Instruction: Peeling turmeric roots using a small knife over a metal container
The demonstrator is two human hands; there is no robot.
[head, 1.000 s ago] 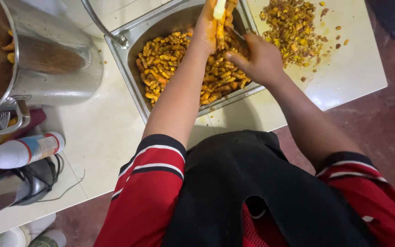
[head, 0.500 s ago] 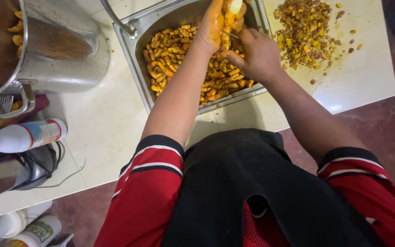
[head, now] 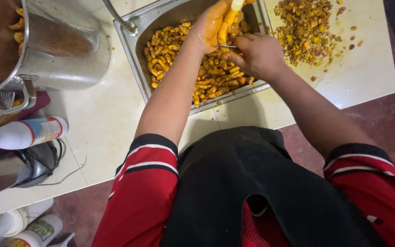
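My left hand [head: 212, 24], stained yellow, is closed around a long orange-yellow root [head: 227, 25] over a steel sink [head: 133, 50]. My right hand [head: 257, 55] grips a thin metal blade [head: 227, 46] whose tip touches the root's lower part. The sink is filled with several small orange-yellow root pieces [head: 179, 50]. My hands are close together at the sink's far right corner.
A heap of brown-yellow peelings [head: 305, 29] lies on the white counter [head: 101, 119] right of the sink. A big steel pot [head: 56, 45] holding roots stands at the left. A white bottle [head: 24, 132] and other bottles lie at lower left. A tap pipe [head: 117, 18] rises by the sink.
The view has shifted slightly, so the sink and hands sit a little further right and lower. My hands keep working the blade against the root, and the root has turned a bit.
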